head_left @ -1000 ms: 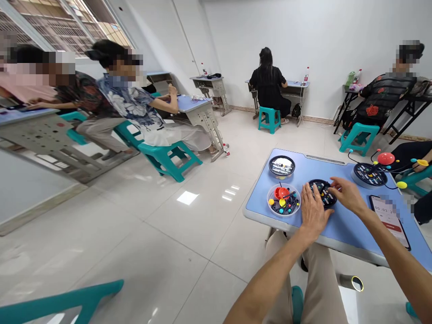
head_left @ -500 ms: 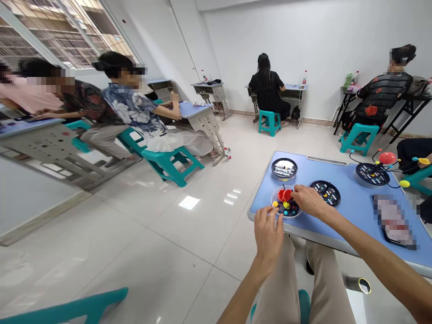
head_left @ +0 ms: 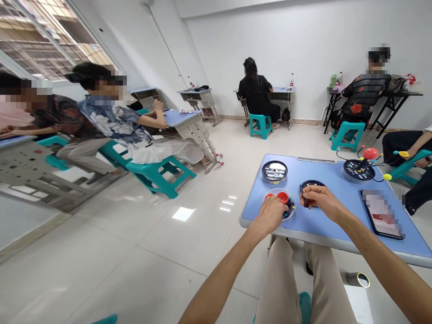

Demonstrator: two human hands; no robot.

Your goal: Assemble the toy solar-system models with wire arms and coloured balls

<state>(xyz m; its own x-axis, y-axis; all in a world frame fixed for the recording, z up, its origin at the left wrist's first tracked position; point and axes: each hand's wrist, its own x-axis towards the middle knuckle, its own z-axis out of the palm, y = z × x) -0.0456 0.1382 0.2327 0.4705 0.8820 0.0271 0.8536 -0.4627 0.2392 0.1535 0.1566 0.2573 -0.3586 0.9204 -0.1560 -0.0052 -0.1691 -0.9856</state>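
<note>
My left hand (head_left: 270,213) reaches over a clear round bowl (head_left: 278,191), its fingers curled down together among the parts. Its fingertips are hidden, so what they grip cannot be made out. Inside the bowl lie red half-shells (head_left: 282,197) and small black, blue and yellow pieces. Pinched in my right hand (head_left: 320,199) is a slim black stick-like part (head_left: 303,196), held upright just right of the bowl. Behind that hand, partly covered, a black disc with printed labels (head_left: 313,183) rests on the blue table (head_left: 340,229).
A round base (head_left: 275,172) stands at the table's far left. An assembled planet model (head_left: 359,170) with a red ball and thin arms occupies the far right. A phone (head_left: 381,213) lies at right. Several people sit at other desks; a teal stool (head_left: 162,175) stands left.
My right hand has come out of the bowl, moving right with the black stick-like part. My left hand has moved from the bowl's near rim into it. The view has turned slightly right.
</note>
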